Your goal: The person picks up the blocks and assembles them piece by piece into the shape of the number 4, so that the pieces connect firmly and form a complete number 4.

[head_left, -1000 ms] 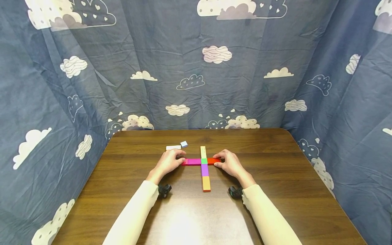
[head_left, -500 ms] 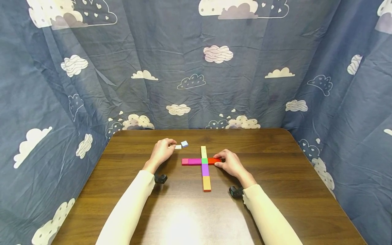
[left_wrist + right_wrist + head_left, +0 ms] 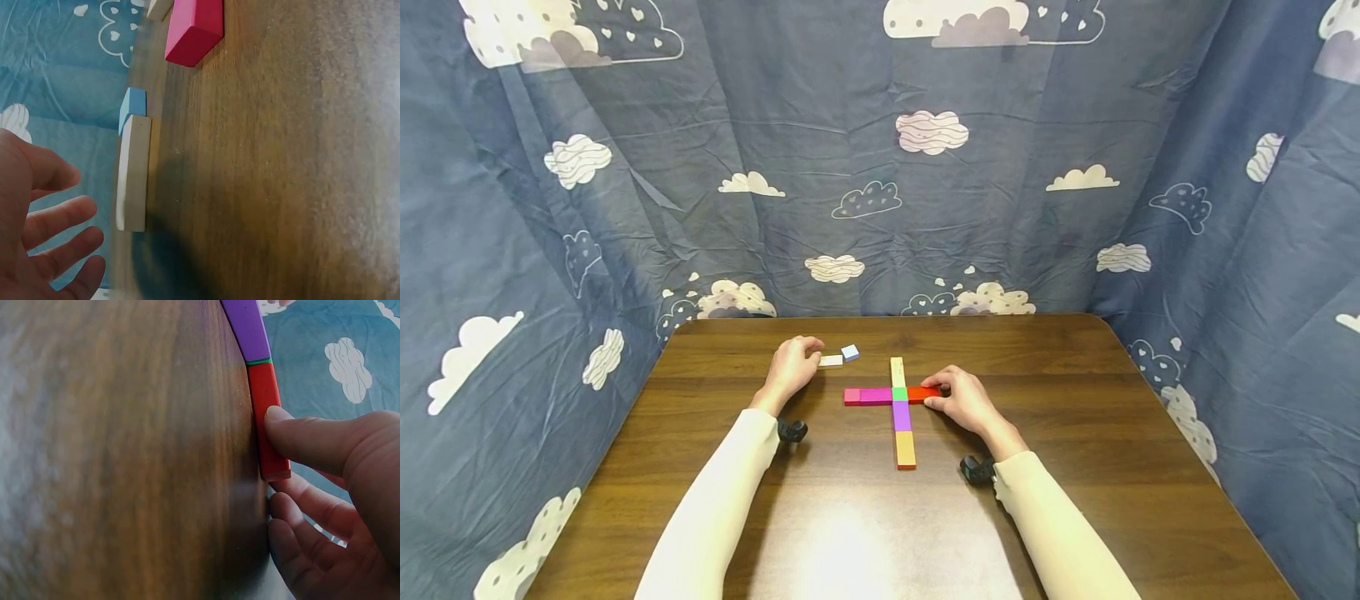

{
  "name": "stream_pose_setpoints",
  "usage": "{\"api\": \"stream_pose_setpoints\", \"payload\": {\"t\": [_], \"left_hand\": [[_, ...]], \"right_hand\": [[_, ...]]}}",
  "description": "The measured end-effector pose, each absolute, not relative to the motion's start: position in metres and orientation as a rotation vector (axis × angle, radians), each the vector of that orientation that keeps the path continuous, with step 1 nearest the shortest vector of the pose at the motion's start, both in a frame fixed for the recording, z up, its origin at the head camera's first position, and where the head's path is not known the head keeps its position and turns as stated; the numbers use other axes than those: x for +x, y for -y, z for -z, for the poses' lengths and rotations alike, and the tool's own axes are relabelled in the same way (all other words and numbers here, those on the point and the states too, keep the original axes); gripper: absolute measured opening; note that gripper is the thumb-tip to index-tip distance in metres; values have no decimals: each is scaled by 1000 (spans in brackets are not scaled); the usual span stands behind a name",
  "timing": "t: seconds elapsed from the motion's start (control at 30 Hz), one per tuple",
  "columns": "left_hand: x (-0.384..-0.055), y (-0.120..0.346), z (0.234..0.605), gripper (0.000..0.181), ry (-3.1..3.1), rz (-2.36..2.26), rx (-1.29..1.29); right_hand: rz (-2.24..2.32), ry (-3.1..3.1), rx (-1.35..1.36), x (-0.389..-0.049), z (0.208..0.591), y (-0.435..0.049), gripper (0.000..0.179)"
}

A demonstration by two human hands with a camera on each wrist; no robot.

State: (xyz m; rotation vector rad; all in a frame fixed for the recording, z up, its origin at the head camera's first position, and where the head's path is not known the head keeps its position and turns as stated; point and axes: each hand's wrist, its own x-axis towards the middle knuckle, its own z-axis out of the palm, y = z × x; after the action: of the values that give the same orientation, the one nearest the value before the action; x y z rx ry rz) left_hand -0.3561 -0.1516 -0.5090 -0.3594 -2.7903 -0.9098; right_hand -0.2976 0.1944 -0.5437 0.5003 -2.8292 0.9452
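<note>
Several flat coloured blocks lie in a cross on the table. Its middle is a green block (image 3: pixel 899 394), with a cream block (image 3: pixel 897 372) beyond, a purple block (image 3: pixel 902 416) and an orange-topped block (image 3: pixel 906 448) nearer. To the left run a magenta block (image 3: pixel 876 397) and a pink block (image 3: pixel 852 397); to the right is a red block (image 3: pixel 916 395). My right hand (image 3: pixel 964 402) pinches the red block between thumb and fingers. My left hand (image 3: pixel 792 367) hovers beside a white block (image 3: pixel 137 175), fingers spread and loosely bent, holding nothing. It partly covers that block in the head view.
A small light blue block (image 3: pixel 850 352) lies at the white block's right end. The brown wooden table (image 3: pixel 1060 517) ends at the back against a blue cloud-patterned curtain (image 3: pixel 820 100), which also hangs at both sides.
My left hand has left the pink block at the cross's left end and moved back and left to the white block. My right hand stays at the red block.
</note>
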Motion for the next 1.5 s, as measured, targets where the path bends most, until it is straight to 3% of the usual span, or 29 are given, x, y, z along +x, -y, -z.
{"api": "stream_pose_setpoints", "payload": {"t": [0.6,1.5], "left_hand": [[-369,162,525,25,2848,1105,-318],[-368,160,529,11,2819,961,-348]], "right_hand": [[-939,2824,504,-298,545,-195,29],[-954,2824,500,-297,544,-196,28]]}}
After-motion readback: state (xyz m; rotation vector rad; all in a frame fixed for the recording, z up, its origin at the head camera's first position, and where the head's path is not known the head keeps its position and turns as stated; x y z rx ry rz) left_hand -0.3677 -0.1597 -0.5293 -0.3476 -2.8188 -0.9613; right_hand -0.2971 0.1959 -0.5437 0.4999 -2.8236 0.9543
